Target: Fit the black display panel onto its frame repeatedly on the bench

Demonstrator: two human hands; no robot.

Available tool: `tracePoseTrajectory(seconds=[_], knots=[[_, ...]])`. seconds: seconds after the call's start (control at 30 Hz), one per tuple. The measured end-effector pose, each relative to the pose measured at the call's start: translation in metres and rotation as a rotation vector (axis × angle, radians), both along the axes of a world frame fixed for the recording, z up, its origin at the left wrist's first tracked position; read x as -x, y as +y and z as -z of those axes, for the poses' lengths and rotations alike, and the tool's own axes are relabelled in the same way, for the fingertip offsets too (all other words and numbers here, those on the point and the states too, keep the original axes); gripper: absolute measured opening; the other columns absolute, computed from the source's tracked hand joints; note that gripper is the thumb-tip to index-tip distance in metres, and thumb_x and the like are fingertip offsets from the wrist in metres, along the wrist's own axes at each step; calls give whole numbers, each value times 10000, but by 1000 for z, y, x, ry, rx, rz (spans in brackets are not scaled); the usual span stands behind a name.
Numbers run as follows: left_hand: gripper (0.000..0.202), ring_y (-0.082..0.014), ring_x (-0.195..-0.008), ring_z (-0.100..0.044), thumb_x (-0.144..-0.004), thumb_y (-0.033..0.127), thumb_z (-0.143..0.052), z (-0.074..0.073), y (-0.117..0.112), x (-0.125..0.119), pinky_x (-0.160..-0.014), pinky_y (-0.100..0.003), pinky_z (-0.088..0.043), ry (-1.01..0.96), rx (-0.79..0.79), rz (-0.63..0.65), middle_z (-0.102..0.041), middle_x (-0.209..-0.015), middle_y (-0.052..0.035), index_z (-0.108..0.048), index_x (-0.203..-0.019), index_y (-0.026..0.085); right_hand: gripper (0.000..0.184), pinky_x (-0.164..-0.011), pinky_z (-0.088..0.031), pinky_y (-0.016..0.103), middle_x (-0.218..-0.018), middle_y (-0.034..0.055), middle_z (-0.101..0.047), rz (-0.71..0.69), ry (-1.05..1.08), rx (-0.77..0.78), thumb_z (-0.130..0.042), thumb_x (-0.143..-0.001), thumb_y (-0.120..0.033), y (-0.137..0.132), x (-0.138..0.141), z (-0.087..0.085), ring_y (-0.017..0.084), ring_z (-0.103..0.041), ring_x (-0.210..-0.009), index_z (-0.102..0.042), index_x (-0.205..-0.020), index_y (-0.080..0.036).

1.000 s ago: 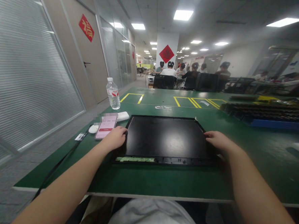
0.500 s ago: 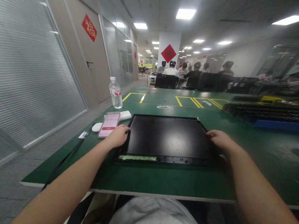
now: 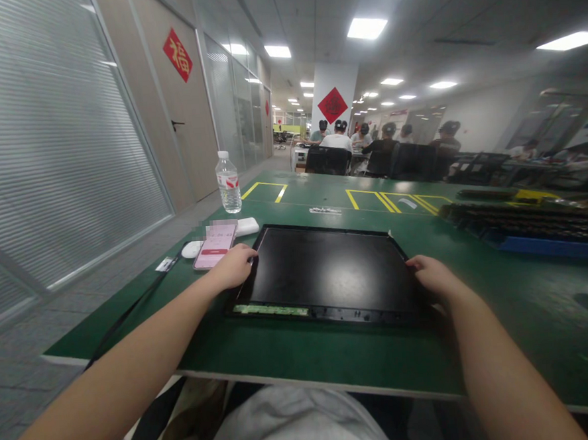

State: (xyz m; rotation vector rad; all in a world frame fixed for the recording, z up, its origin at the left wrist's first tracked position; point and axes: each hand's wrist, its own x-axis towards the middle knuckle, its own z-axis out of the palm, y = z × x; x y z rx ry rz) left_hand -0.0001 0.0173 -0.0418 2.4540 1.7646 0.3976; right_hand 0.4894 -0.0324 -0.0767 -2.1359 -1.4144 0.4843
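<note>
A black flat screen panel (image 3: 327, 271) lies face up on the green table (image 3: 332, 360), with a green circuit strip (image 3: 269, 310) along its near edge. My left hand (image 3: 234, 267) is curled over the panel's left edge, fingers closed on it. My right hand (image 3: 434, 278) grips the right edge in the same way. Both forearms reach in from the bottom corners.
A phone with a pink screen (image 3: 214, 246), a white mouse (image 3: 191, 250) and a white case (image 3: 247, 226) lie left of the panel; a water bottle (image 3: 228, 183) stands behind them. Trays of dark parts (image 3: 528, 222) fill the right. Several seated people (image 3: 336, 141) are at far tables.
The view has drifted slightly left and down. Both hands keep the same hold on the panel's edges, and the panel has not visibly moved.
</note>
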Motion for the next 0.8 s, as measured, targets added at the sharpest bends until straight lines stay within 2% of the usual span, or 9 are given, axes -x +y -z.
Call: tracePoseTrajectory(seconds=[0.33,0.43,0.63,0.8], knots=[[513,-280,-1166,-617,-731,101,-452,5,1,3,-1062,-351,-436,-64,-14,4,-680,-1205,-150,-717,-1169,123,372,-775,-512,312,-959,109,-724,-23,-29,-14,-658,-651,-89,0,1,-2,250,-672,-898,-736,-999,-196],[512,-293,-1183,-609,-728,97,-448,5,1,3,-1060,-363,-437,-51,-16,0,-672,-1221,-166,-711,-1167,108,366,-758,-510,300,-939,102,-728,-31,-9,-14,-665,-652,-95,0,1,-1,239,-674,-876,-735,-999,-190],[512,-281,-1211,-598,-760,62,-421,6,2,2,-1063,-373,-425,20,-13,0,-677,-1255,-155,-680,-1199,117,378,-734,-506,283,-937,94,-732,-29,28,-15,-605,-677,-76,1,-1,1,216,-676,-840,-736,-1015,-182],[512,-257,-1191,-621,-811,73,-402,4,1,3,-1017,-331,-456,47,38,-27,-678,-1271,-148,-627,-1269,120,437,-724,-506,274,-965,92,-735,-3,81,-6,-534,-692,-48,0,-2,2,202,-679,-821,-731,-1062,-174]])
